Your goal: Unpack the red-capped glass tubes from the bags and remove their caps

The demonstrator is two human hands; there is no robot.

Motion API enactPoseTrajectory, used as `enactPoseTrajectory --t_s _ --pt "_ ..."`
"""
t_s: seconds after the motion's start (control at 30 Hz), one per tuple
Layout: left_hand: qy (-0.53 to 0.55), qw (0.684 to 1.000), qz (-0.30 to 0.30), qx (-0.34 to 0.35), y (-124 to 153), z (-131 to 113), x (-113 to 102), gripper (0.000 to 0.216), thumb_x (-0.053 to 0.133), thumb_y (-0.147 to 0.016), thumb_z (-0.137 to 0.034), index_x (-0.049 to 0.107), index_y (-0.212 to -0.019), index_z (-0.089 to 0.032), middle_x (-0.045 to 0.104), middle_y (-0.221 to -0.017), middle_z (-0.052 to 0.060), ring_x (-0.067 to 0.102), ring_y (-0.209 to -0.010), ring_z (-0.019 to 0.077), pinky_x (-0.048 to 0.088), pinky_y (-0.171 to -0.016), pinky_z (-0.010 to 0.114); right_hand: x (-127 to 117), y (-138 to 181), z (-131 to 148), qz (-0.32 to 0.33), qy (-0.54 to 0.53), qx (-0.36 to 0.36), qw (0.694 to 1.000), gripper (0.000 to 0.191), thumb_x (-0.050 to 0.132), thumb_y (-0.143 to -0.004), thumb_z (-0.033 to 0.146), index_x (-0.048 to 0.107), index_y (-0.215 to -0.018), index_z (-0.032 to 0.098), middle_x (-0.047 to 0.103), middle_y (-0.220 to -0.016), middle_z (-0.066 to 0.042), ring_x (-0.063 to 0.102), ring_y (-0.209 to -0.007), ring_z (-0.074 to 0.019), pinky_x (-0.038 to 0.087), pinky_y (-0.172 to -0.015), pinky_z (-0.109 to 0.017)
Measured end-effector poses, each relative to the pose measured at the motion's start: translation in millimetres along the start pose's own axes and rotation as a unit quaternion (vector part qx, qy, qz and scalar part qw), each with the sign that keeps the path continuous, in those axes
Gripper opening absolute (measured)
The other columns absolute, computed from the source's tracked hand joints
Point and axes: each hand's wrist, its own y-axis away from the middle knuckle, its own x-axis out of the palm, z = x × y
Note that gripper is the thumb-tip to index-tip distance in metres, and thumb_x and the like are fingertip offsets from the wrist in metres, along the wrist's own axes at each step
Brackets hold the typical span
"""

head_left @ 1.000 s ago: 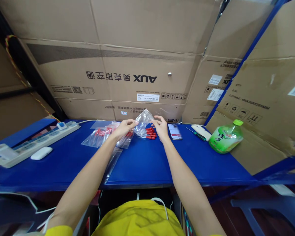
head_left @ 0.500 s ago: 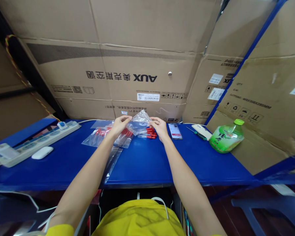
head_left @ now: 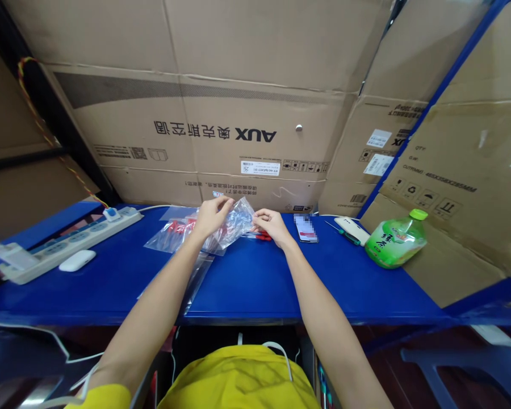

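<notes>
The clear plastic bag (head_left: 239, 220) has swung leftward within the last second: it hangs askew from the fingers, its lower part now overlapping the filled bags (head_left: 176, 228) beside the left hand (head_left: 212, 217). The left fingers are pressed together on its upper edge; the right hand (head_left: 274, 226) appears to pinch its right edge between thumb and forefinger, the other fingers curled. The loose red-ended pieces (head_left: 264, 236) lie on the bench (head_left: 255, 284) just below the right fingertips, partly hidden. With the bag shifted off to their left, they are probably still outside it, though creases and glare obscure its contents. Nearer the body than the left fingers, a flat plastic bag (head_left: 199, 277) lies partly under the forearm. Right of the right fingers, the phone (head_left: 306, 229) and, farther out, the green-handled screwdriver (head_left: 348, 236) lie in the same places.
</notes>
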Motion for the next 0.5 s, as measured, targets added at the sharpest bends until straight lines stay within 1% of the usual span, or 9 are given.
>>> enactPoseTrajectory --t_s 0.07,0.13,0.23,0.27,0.37,0.5 --pt "-0.044 0.999 0.004 0.012 2 -3 -1 0.041 0.051 -0.099 -0.052 0.078 -0.102 -0.021 0.077 -0.088 0.006 0.064 -0.080 0.0222 0.039 -0.072 0.029 1 1 -1 0.010 0.012 -0.004 1.000 0.035 0.083 -0.069 0.047 0.063 -0.082 0.020 0.069 -0.066 0.001 0.072 -0.061 -0.0180 0.056 -0.058 -0.028" --pt "-0.073 0.997 -0.008 0.019 4 -6 -1 0.042 0.049 -0.100 -0.053 0.078 -0.097 -0.022 0.075 -0.084 0.007 0.063 -0.078 0.0228 0.037 -0.070 0.029 3 1 -1 0.016 0.025 -0.009 1.000 0.034 0.081 -0.071 0.047 0.061 -0.079 0.021 0.067 -0.064 0.002 0.069 -0.057 -0.0164 0.054 -0.055 -0.026" --pt "-0.082 0.996 -0.028 0.022 5 -11 0 0.043 0.047 -0.101 -0.052 0.077 -0.093 -0.022 0.075 -0.084 0.008 0.062 -0.077 0.0229 0.035 -0.070 0.029 4 2 -1 0.019 0.038 -0.011 0.999 0.031 0.078 -0.073 0.045 0.059 -0.078 0.021 0.065 -0.062 0.003 0.066 -0.054 -0.0150 0.051 -0.051 -0.024" --pt "-0.071 0.997 -0.024 0.025 6 -12 1 0.041 0.049 -0.100 -0.051 0.077 -0.095 -0.022 0.075 -0.086 0.008 0.063 -0.078 0.0228 0.036 -0.071 0.029 4 2 -1 0.022 0.041 -0.009 0.999 0.030 0.078 -0.074 0.044 0.059 -0.078 0.021 0.065 -0.062 0.003 0.066 -0.053 -0.0148 0.050 -0.050 -0.024" --pt "-0.005 0.999 0.014 0.038 5 -14 5 0.034 0.055 -0.097 -0.048 0.076 -0.101 -0.022 0.077 -0.092 0.006 0.066 -0.083 0.0218 0.040 -0.075 0.029 4 3 0 0.037 0.045 -0.001 0.998 0.026 0.077 -0.073 0.040 0.059 -0.078 0.021 0.065 -0.064 0.003 0.064 -0.054 -0.0137 0.048 -0.050 -0.023" --pt "0.057 0.997 0.025 0.037 5 -15 8 0.030 0.057 -0.095 -0.044 0.074 -0.097 -0.020 0.074 -0.086 0.005 0.064 -0.079 0.0192 0.042 -0.074 0.029 5 5 4 0.046 0.055 0.000 0.997 0.026 0.076 -0.074 0.041 0.061 -0.078 0.020 0.065 -0.066 0.003 0.061 -0.055 -0.0124 0.047 -0.051 -0.023"
